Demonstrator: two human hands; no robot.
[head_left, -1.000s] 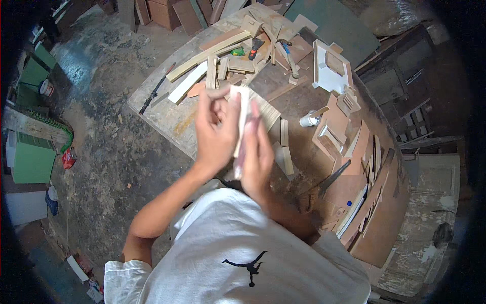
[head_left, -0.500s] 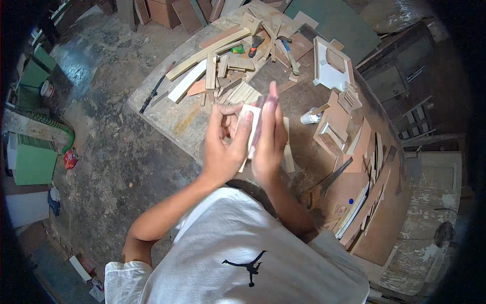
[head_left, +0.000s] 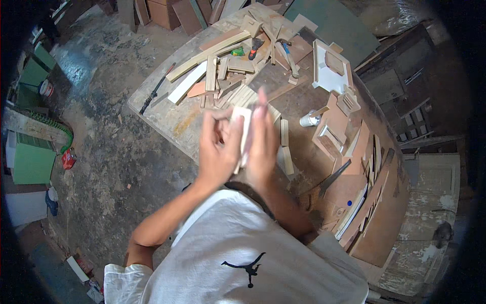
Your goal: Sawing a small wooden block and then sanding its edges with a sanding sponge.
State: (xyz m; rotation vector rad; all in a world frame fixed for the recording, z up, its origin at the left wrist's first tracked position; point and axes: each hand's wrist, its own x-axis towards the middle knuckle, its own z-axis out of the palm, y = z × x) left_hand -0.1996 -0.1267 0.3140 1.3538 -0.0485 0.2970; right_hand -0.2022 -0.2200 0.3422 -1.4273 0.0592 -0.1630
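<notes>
A pale wood block (head_left: 242, 117) stands tilted between a person's two hands, raised in front of the chest, near the edge of a cluttered table (head_left: 167, 119). The left hand (head_left: 215, 152) has hold of it, thumb on the near face and fingers bent behind. The right hand (head_left: 262, 149) lies along the block's right side, fingers nearly straight; a purplish strip (head_left: 249, 139) shows between the two, though blur makes it impossible to tell whether that hand grips it. Beyond the hands, wood offcuts (head_left: 240, 64) lie heaped near a hammer (head_left: 289, 54). To the right are a white pot (head_left: 309, 120), a saw (head_left: 334, 180) and brown boards (head_left: 377, 238). Green boxes (head_left: 33, 161) line the floor (head_left: 106, 202) at far left.
</notes>
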